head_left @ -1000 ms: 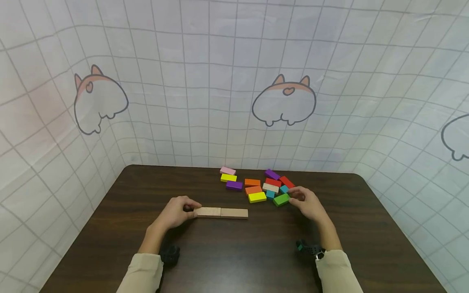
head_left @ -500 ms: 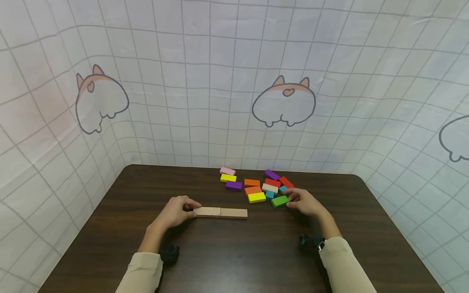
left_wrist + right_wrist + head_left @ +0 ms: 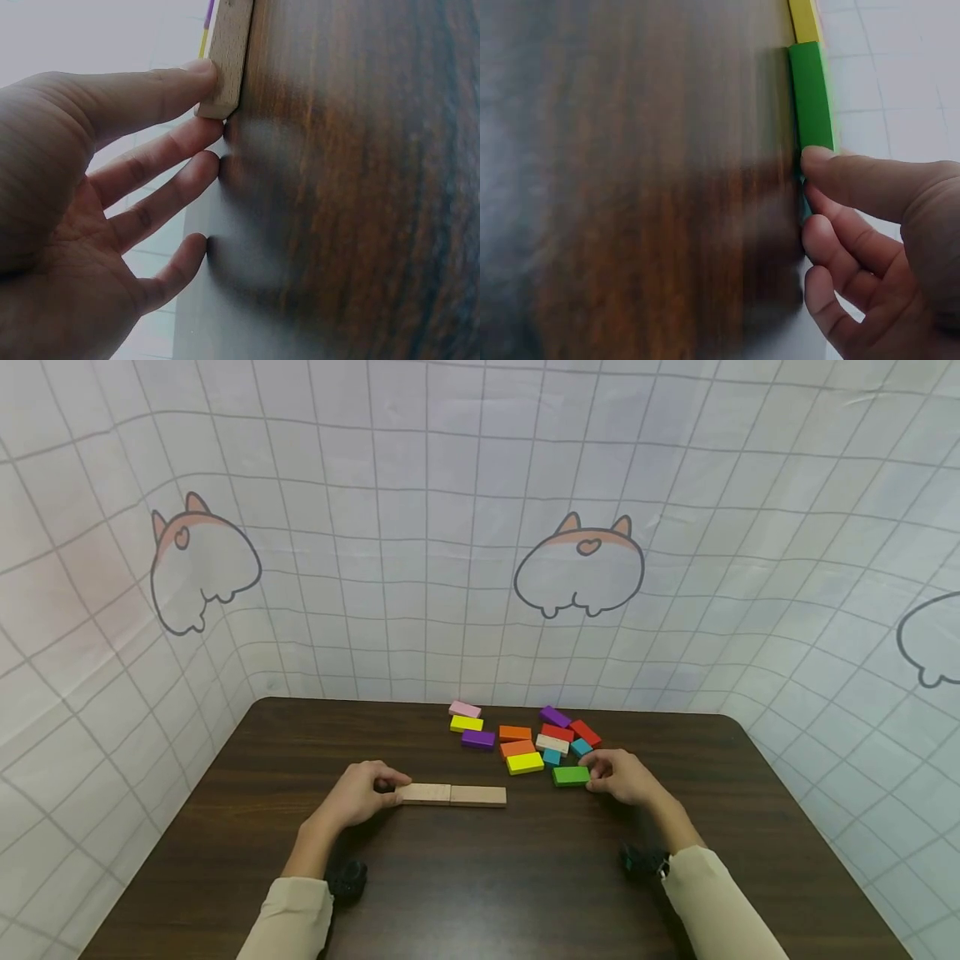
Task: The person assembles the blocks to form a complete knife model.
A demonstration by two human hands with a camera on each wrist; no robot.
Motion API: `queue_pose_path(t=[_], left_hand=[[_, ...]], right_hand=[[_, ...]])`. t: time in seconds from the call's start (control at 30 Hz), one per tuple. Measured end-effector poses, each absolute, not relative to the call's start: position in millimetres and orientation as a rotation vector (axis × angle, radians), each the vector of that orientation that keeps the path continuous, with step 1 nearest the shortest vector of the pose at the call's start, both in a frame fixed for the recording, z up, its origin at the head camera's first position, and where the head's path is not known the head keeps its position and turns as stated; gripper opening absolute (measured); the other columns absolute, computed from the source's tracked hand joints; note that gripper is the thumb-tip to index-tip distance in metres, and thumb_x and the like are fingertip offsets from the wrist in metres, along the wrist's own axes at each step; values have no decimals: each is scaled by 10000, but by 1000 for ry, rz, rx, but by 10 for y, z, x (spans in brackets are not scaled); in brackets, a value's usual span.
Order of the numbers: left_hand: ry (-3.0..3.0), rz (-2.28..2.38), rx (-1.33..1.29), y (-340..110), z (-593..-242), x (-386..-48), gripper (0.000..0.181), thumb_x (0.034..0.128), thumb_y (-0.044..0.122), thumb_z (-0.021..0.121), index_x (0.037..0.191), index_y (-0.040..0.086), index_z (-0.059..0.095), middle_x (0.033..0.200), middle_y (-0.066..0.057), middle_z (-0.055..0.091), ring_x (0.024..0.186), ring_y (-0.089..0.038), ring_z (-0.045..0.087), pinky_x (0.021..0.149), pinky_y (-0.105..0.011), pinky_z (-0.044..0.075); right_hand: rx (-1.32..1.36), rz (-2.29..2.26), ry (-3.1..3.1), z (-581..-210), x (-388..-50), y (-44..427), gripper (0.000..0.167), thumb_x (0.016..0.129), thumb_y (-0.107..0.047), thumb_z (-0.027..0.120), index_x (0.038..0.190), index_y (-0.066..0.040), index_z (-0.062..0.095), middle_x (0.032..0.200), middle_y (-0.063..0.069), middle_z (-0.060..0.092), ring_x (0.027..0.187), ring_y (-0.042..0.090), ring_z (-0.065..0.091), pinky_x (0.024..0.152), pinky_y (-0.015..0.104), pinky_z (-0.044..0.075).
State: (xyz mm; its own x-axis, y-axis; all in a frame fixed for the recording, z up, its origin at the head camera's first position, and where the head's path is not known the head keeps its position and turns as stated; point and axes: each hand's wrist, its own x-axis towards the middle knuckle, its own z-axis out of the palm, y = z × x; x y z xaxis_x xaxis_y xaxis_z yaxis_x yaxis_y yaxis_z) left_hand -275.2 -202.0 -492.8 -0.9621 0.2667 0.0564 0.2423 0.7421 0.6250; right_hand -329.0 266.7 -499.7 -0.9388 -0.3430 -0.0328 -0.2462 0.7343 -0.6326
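My left hand holds the left end of a plain wooden block between thumb and fingers. A second plain wooden block lies end to end with it, in one straight row on the table. In the left wrist view the thumb presses on the end of the wooden block, and the other fingertips touch the tabletop. My right hand pinches the right end of a green block, which lies flat. The right wrist view shows the thumb on the end of the green block; the index fingertip is partly hidden.
Behind the green block lie loose blocks: yellow, orange, blue, white and red. Purple and pink ones lie farther left. A gridded curtain surrounds the dark table.
My right hand has shifted slightly left, and the green block has turned from slanted to nearly parallel with the wooden row. The left hand and wooden blocks have stayed put.
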Motion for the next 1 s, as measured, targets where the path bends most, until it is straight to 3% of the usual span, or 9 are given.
queue_pose_path(t=[0.3,1.0], left_hand=[[2897,1033,420,-2025,-4931,-2747,235,890,110,793,1118,163,808,1005,-8,706,898,-184,581,799,-362,507],[2908,1039,417,-2023,-4948,-2757,232,878,110,805,1104,161,812,979,11,704,879,-161,576,790,-347,507]], right_hand=[[-556,-967,2804,-4921,-3130,2647,297,884,-118,799,1170,-103,723,844,-12,667,769,155,588,717,295,512],[-646,-959,2672,-4896,-3003,2377,253,852,-122,831,1082,-74,738,804,-16,656,736,145,572,674,257,497]])
